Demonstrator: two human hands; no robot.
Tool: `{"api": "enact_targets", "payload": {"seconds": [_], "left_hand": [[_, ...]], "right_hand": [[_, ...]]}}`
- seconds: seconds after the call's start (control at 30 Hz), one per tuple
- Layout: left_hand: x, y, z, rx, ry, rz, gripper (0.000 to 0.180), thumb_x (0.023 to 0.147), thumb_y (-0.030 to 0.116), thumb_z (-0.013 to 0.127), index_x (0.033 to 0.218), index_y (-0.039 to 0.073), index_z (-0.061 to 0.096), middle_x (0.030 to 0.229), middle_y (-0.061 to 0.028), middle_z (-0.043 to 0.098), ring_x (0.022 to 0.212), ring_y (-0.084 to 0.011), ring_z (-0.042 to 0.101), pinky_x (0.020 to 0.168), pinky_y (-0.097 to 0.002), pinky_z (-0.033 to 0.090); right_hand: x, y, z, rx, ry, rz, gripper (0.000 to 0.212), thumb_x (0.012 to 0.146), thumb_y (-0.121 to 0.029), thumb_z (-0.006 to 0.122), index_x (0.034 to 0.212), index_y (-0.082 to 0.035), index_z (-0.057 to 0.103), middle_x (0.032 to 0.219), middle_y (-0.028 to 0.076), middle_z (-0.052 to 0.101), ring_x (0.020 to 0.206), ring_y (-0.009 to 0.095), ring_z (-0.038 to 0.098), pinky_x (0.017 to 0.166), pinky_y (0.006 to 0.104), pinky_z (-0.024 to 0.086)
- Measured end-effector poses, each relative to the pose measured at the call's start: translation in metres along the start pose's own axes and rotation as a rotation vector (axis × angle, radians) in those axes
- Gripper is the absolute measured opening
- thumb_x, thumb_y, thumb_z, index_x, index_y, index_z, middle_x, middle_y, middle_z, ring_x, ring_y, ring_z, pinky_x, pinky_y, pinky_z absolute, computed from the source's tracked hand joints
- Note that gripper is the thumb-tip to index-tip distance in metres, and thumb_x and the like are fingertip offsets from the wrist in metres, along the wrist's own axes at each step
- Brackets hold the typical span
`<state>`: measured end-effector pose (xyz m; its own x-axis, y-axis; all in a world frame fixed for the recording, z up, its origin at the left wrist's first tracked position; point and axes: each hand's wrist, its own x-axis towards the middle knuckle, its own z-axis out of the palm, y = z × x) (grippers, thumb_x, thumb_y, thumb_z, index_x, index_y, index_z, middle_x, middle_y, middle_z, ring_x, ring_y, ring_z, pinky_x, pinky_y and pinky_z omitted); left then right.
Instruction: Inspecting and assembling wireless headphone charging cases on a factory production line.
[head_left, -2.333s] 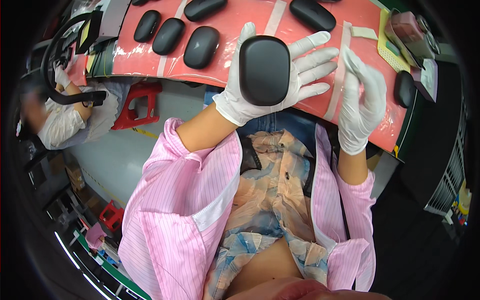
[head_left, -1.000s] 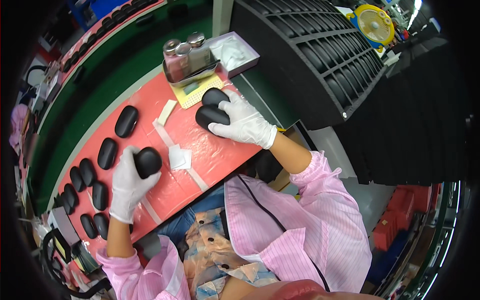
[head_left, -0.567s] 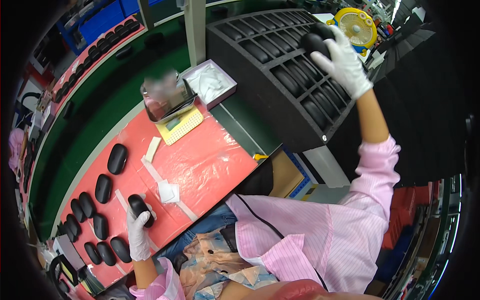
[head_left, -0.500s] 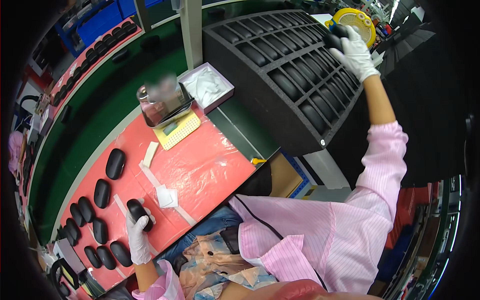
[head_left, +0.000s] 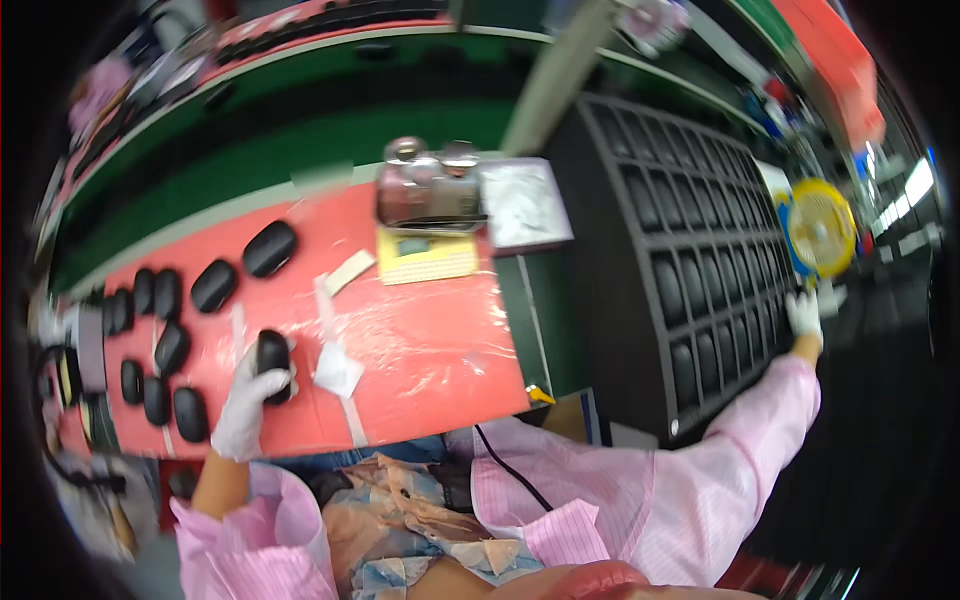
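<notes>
My left hand (head_left: 248, 408), in a white glove, grips a smooth black rounded case (head_left: 272, 362) over the red mat, thumb across its near side. A folded white cloth (head_left: 338, 371) lies just right of it. Off to the right, my white-gloved right hand (head_left: 804, 314) reaches the far right edge of a big black foam tray (head_left: 672, 333). Its fingers are small and smeared, and I cannot make out anything in them. Rows of similar black cases fill the slots of that tray. More loose black cases (head_left: 214, 286) lie spread on the mat's left half.
A shiny metal container (head_left: 430, 190) stands behind a yellow perforated pad (head_left: 425, 262). Beside it is a box of white cloths (head_left: 522, 205). A yellow fan (head_left: 822, 229) sits past the tray. The green conveyor (head_left: 300, 130) runs behind the red mat (head_left: 440, 350), below a grey post (head_left: 560, 75).
The view has turned, so everything appears shifted. The black case seen in my right hand earlier no longer shows there; that hand is now lower, by the tray's edge. My left hand keeps its case.
</notes>
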<state>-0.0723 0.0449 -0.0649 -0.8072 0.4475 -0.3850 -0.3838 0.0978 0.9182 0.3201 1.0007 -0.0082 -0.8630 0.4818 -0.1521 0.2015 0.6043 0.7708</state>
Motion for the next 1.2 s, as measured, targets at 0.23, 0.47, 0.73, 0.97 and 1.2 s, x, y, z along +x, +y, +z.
{"api": "enact_targets", "payload": {"seconds": [0.23,0.47,0.73,0.97,1.2], "left_hand": [[-0.001,0.006,0.005,-0.040,0.005,-0.014,0.039,0.078,0.017,0.068,0.113,0.005,0.055,0.089,0.0004,0.055,0.077,-0.0089,0.054,0.070,-0.0251,0.045],[-0.013,-0.009,-0.004,-0.160,0.037,0.066,0.049,0.081,0.031,0.068,0.120,0.003,0.054,0.092,-0.0040,0.058,0.078,-0.0137,0.060,0.073,-0.0286,0.046],[-0.029,-0.003,-0.006,-0.994,-0.135,0.087,0.058,0.088,0.015,0.061,0.137,0.003,0.032,0.127,-0.0260,0.052,0.115,-0.0389,0.057,0.093,-0.0514,0.052],[-0.049,0.006,0.007,-1.212,-0.258,0.183,0.040,0.084,0.009,0.060,0.122,-0.001,0.049,0.120,-0.0152,0.056,0.114,-0.0296,0.056,0.106,-0.0433,0.042],[-0.072,-0.009,0.008,-0.581,-0.016,0.316,0.048,0.078,0.011,0.077,0.120,0.002,0.053,0.110,-0.0027,0.062,0.105,-0.0120,0.058,0.096,-0.0301,0.045]], "right_hand": [[0.014,0.018,0.062,0.945,0.264,0.529,0.050,0.095,-0.014,0.041,0.144,-0.006,0.037,0.152,0.014,0.028,0.136,0.044,0.030,0.098,0.0791,0.027],[0.017,-0.104,-0.212,0.716,0.136,0.785,0.060,0.098,-0.048,0.038,0.132,0.001,0.049,0.132,0.025,0.051,0.128,0.040,0.043,0.110,0.0467,0.032],[0.015,-0.128,-0.278,0.712,1.044,0.550,0.051,0.101,-0.032,0.045,0.136,0.005,0.043,0.132,0.022,0.055,0.121,0.035,0.054,0.104,0.0428,0.041],[-0.132,-0.434,-0.602,1.608,0.750,-0.451,0.043,0.075,0.006,0.050,0.117,0.008,0.061,0.117,0.017,0.064,0.113,0.027,0.059,0.102,0.0355,0.042],[-0.120,-0.558,-0.642,2.048,0.310,-0.925,0.055,0.077,-0.012,0.069,0.129,0.000,0.058,0.132,0.016,0.055,0.127,0.027,0.048,0.107,0.0379,0.035]]}}
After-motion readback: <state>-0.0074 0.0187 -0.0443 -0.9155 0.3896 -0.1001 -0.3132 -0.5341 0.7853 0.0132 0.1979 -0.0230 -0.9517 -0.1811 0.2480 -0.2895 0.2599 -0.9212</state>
